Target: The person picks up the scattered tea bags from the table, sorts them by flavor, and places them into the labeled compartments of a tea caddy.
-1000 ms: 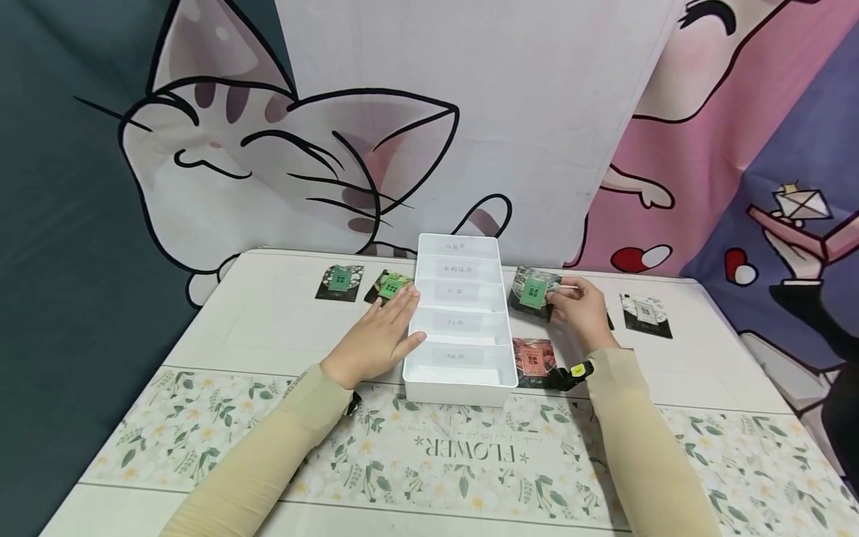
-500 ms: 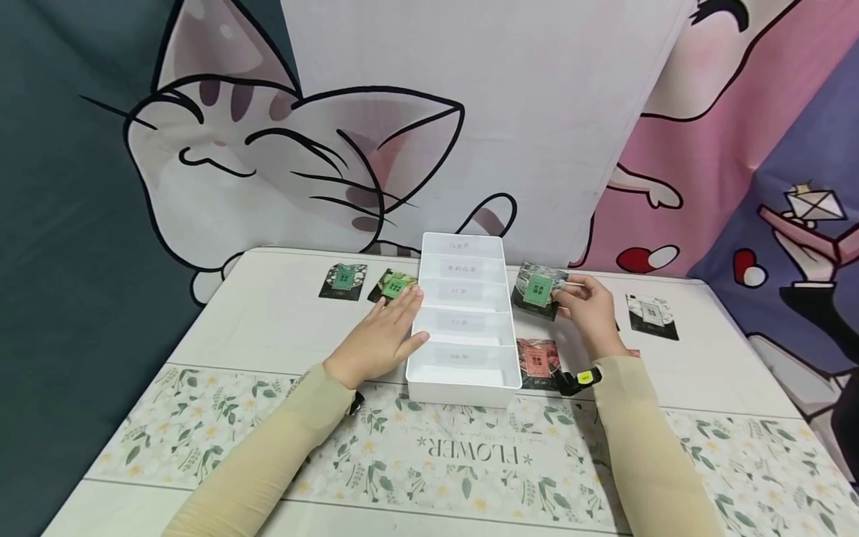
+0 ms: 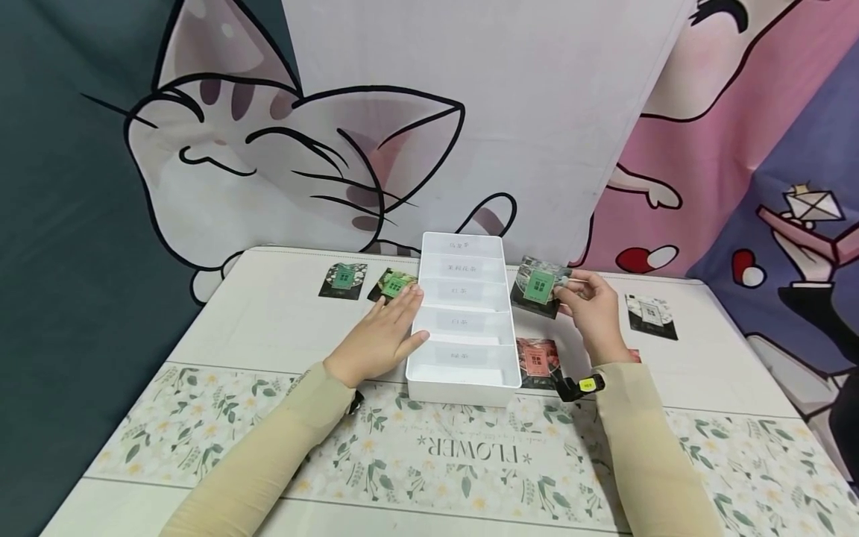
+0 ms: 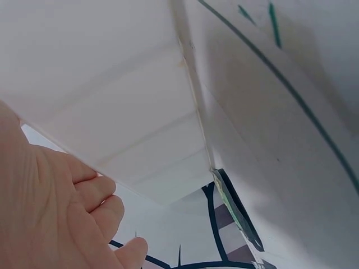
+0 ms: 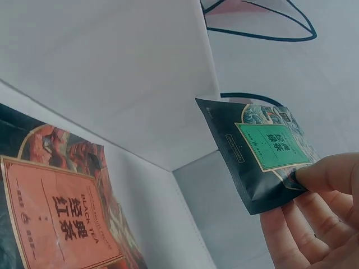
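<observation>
My right hand (image 3: 593, 317) pinches a dark tea sachet with a green label (image 3: 539, 287) between thumb and fingers. It is held up just right of a long white divided box (image 3: 463, 394), whose compartments bear handwritten labels. In the right wrist view the green-label sachet (image 5: 263, 145) is tilted, gripped at its lower right corner. My left hand (image 3: 379, 339) lies along the box's left side, fingers stretched out and fingertips at the rim. The left wrist view shows its fingers beside the box's plain side wall (image 4: 112, 73).
A red-label black tea sachet (image 3: 537, 360) lies against the box's right side. Left of the box are two green-label sachets, one farther out (image 3: 343, 280) and one by my left fingertips (image 3: 391, 276). A white-label sachet (image 3: 652, 316) lies at the right. A cartoon curtain (image 3: 376, 45) hangs behind.
My right hand has lifted the green-label sachet slightly and tilted it a little. The left hand stays at the box's side. The head view has shifted slightly.
</observation>
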The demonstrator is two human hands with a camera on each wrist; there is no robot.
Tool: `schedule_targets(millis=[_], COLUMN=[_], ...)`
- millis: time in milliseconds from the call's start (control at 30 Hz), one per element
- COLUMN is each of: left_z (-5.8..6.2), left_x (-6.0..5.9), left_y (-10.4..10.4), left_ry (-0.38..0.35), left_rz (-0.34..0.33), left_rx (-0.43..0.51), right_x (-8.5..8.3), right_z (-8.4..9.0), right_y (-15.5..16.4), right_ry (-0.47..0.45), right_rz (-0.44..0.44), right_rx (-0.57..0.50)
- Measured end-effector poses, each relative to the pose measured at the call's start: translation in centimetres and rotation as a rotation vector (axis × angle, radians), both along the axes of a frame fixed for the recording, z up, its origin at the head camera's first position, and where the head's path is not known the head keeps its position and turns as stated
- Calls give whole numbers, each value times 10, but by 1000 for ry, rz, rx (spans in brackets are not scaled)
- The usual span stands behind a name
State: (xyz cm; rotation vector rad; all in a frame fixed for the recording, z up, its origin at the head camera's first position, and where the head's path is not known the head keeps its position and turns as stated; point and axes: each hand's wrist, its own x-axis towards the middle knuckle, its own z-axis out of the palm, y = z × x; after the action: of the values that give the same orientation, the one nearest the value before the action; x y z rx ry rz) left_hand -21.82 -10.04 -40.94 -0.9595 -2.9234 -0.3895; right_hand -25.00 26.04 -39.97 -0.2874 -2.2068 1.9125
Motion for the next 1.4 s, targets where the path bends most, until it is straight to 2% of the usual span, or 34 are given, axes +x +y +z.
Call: schedule_targets(millis=[400, 600, 800, 1067, 1400], left_z=[-1, -1, -1, 0, 1], left_x=[0, -1, -1, -1, -1], left_y=[0, 1, 1, 1, 1], left_ry=[-3, 8, 10, 7, 0], left_rz=[5, 3, 0, 6, 9], left_rx=[-10, -1, -4, -13, -18], right_x=[11, 15, 18, 24, 31], right_z=[17, 20, 21, 25, 32], right_y=[-8, -11, -13, -21, -32], right_ry=[83, 114, 177, 284, 291], right_rz=[-51, -50, -67, -61, -16], right_rx=[82, 161, 188, 187, 127])
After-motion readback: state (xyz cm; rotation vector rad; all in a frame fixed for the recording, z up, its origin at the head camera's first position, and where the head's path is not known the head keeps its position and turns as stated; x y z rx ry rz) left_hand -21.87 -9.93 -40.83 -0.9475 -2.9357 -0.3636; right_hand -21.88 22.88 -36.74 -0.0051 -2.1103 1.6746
